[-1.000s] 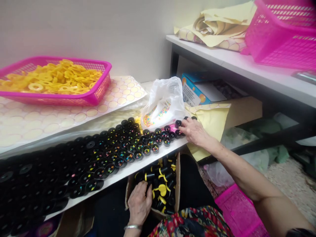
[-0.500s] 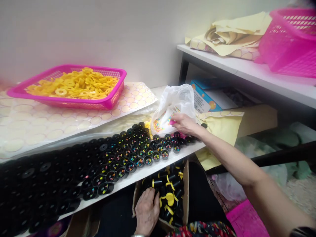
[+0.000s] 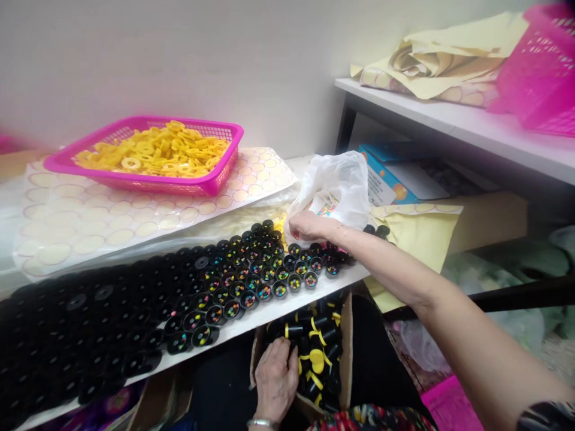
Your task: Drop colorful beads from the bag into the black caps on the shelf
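My right hand [image 3: 309, 226] reaches into the mouth of a white plastic bag [image 3: 335, 187] of small coloured beads, its fingers curled together; what they pinch is hidden. Just below it, many small black caps [image 3: 251, 269] stand in rows on the white shelf [image 3: 278, 308], several with coloured beads inside. My left hand [image 3: 276, 380] rests low in a cardboard box [image 3: 345, 353] of black and yellow parts on my lap, fingers bent over the pieces.
A pink basket [image 3: 148, 157] of yellow rings sits on sheets of round stickers [image 3: 90, 221] at the back left. Another pink basket [image 3: 539, 72] and yellowish backing paper [image 3: 440, 60] lie on the upper right shelf. A blue box [image 3: 395, 179] stands behind the bag.
My right hand has moved left from the caps at the shelf's right end into the bead bag. The view has shifted a little to the left. The left hand stays in the box.
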The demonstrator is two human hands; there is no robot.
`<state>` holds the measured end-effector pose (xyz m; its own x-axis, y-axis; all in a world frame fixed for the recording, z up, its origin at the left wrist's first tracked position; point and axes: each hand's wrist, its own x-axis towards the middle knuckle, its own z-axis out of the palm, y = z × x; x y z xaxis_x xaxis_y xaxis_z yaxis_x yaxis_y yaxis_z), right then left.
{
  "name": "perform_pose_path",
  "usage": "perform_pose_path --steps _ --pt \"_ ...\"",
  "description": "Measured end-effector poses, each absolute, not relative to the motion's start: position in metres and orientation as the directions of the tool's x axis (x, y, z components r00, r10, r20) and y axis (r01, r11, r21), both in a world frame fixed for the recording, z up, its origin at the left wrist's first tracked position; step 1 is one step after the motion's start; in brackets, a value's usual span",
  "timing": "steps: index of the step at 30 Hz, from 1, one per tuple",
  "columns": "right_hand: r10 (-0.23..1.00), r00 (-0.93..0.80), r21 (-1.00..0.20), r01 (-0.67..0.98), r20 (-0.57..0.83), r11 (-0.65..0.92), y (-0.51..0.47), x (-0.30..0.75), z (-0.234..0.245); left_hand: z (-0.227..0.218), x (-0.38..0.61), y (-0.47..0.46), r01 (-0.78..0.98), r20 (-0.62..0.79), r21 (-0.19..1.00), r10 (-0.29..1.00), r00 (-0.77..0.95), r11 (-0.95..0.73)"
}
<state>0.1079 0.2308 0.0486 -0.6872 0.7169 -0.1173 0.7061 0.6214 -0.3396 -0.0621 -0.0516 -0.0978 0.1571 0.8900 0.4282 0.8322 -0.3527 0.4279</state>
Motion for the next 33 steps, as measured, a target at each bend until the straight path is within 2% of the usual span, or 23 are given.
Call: perform_pose_path --steps 3,8,12,14,21,23,27,31,33 --pt "0.76 -0.645 -0.573 0.651 -0.075 0.497 0.23 0.119 0.05 -0.099 -0.062 -0.052 0.83 0.417 0.432 0.894 0.161 -0.351" --pt "0.767 -0.642 -0.715 0.54 -0.009 0.444 0.224 0.135 0.053 -0.103 -0.064 -0.054 0.83 0.444 0.426 0.883 0.155 -0.36" --pt "0.824 -0.563 -0.911 0.369 -0.06 0.186 0.225 0.139 0.046 -0.102 -0.063 -0.053 0.831 0.458 0.424 0.877 0.145 -0.359" --pt "0.853 -0.517 -0.952 0.29 -0.071 0.097 0.225 0.14 0.042 -0.101 -0.063 -0.052 0.83 0.466 0.424 0.873 0.144 -0.363" --pt "0.925 -0.378 -0.995 0.099 -0.03 0.008 0.202 0.168 0.055 -0.104 -0.065 -0.05 0.838 0.461 0.402 0.873 0.162 -0.368" --pt "0.947 -0.321 -0.996 0.089 -0.021 0.008 0.186 0.186 0.062 -0.106 -0.065 -0.05 0.839 0.464 0.396 0.87 0.168 -0.373" --pt "0.958 -0.282 -0.955 0.293 -0.048 0.038 0.153 0.219 0.076 -0.108 -0.064 -0.05 0.835 0.45 0.402 0.876 0.177 -0.375" --pt "0.896 -0.441 -0.835 0.513 -0.058 0.198 0.132 0.234 0.085 -0.106 -0.063 -0.05 0.837 0.438 0.405 0.881 0.177 -0.369" --pt "0.852 -0.519 -0.735 0.602 -0.062 0.313 0.127 0.233 0.087 -0.105 -0.063 -0.05 0.838 0.428 0.405 0.886 0.179 -0.365"
